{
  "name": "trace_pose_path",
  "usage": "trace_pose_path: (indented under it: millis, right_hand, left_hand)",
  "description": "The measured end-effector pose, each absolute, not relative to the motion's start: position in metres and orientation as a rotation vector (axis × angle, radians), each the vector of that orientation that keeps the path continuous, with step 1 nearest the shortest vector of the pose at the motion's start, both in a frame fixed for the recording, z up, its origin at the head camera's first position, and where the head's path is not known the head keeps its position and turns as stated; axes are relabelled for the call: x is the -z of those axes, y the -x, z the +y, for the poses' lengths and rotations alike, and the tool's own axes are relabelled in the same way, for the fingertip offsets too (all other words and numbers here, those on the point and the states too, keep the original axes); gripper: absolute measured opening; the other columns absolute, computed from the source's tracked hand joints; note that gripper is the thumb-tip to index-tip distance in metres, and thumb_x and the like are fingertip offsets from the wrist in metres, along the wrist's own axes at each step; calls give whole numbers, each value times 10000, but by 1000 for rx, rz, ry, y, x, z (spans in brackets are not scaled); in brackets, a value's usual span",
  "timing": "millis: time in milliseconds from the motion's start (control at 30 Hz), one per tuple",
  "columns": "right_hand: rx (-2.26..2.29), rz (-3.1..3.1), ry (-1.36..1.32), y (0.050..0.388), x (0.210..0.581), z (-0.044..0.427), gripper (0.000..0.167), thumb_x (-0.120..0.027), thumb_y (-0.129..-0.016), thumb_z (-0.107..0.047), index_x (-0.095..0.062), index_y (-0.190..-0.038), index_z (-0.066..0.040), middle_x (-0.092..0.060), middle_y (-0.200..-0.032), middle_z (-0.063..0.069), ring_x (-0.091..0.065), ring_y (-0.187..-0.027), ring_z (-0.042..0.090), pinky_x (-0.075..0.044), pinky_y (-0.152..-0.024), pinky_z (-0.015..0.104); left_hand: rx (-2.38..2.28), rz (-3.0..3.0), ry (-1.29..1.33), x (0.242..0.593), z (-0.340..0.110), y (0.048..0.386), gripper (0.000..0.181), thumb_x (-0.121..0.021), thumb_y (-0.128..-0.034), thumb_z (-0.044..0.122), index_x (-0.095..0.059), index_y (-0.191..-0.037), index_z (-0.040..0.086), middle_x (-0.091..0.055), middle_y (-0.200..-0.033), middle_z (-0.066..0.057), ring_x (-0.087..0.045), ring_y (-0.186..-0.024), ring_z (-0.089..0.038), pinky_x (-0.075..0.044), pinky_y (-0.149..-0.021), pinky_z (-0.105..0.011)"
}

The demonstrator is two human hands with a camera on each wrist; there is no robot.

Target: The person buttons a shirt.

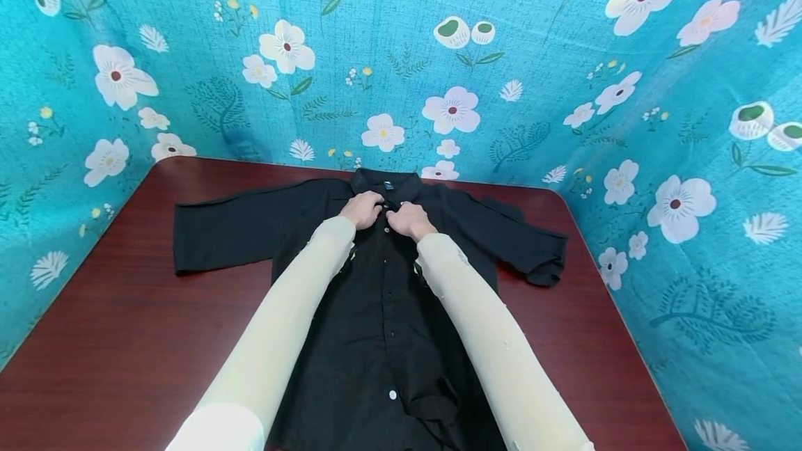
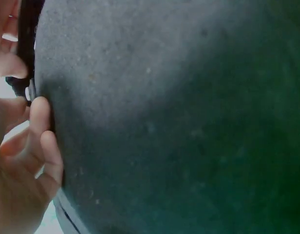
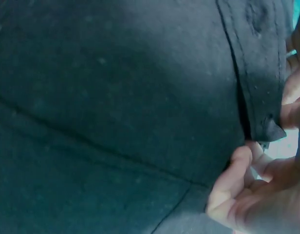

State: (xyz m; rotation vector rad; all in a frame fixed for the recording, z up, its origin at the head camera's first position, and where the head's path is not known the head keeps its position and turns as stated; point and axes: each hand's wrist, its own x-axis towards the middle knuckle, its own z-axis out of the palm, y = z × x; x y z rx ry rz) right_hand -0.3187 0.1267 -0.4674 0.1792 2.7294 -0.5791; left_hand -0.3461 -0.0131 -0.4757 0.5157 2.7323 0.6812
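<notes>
Red-brown table (image 1: 106, 339), black shirt (image 1: 351, 339) spread under my hands

Nearest me, the shirt's lower front lay between my pale sleeves (image 1: 288, 312), with a white button (image 1: 392, 394) on it and a rumpled fold (image 1: 435, 409) just right of that. Bare table stretched out to my left, below the straight left shirt sleeve (image 1: 219, 235); on my right a narrower strip ran beside my forearm to the slanting edge. The bunched right shirt sleeve (image 1: 532, 246) ended near that edge. Farther up, at the neck opening, my left hand (image 1: 362, 209) had its fingers curled, pinching the shirt's front. My right hand (image 1: 410, 220) sat just beside it, fingers bent, pinching cloth there too. Past my hands, the collar (image 1: 407, 188) reached the far edge, leaving little room before the blue flowered curtain (image 1: 363, 54).
</notes>
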Motion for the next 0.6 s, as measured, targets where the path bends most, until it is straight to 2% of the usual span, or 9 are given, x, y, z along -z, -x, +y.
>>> trace_pose_path:
  millis: [133, 167, 233, 367, 400, 600]
  right_hand:
    - [641, 2732, -142, 322, 468, 131, 488, -316, -1010, -333, -445, -1386, -51, -451, -1392, 145, -482, -1183, 299, -399, -950, 388]
    - [636, 2754, -130, 322, 469, 131, 461, -313, -1013, -310, -481, -1355, -52, -482, -1357, 151, -511, -1140, 298, -424, -904, 380]
    - [645, 2765, -128, 324, 470, 132, 438, -301, -1024, -292, -504, -1327, -50, -502, -1329, 156, -522, -1121, 304, -426, -893, 383]
    - [650, 2808, -129, 325, 473, 133, 407, -326, -1024, -301, -531, -1240, -23, -545, -1231, 181, -551, -1032, 315, -437, -837, 391]
    - [660, 2806, -140, 325, 473, 133, 407, -333, -1026, -309, -513, -1253, -24, -534, -1245, 183, -539, -1063, 320, -425, -872, 398]
    - [670, 2828, -174, 324, 476, 134, 408, -402, -1010, -328, -442, -1299, -42, -537, -1217, 185, -559, -1014, 314, -448, -815, 402]
  left_hand:
    - [-677, 2830, -466, 476, -11, 342, 281, -479, -999, 203, -604, -1239, 129, -526, -1282, -91, -513, -1152, -268, -408, -948, -406]
    - [-668, 2851, -460, 476, -10, 341, 258, -494, -992, 206, -624, -1203, 137, -535, -1252, -86, -531, -1111, -266, -424, -922, -404]
    - [-655, 2878, -454, 476, -7, 340, 217, -517, -982, 210, -646, -1145, 149, -539, -1196, -79, -555, -1027, -264, -447, -868, -402]
    - [-646, 2877, -438, 477, -2, 341, 208, -516, -983, 225, -646, -1138, 174, -521, -1133, -80, -554, -939, -261, -456, -811, -399]
    - [-642, 2872, -439, 477, -1, 341, 211, -507, -987, 230, -642, -1142, 180, -515, -1116, -85, -549, -919, -262, -454, -793, -398]
    - [-566, 2850, -454, 482, 3, 345, 201, -447, -1007, 204, -631, -1087, 202, -517, -1059, -94, -516, -881, -255, -417, -709, -376]
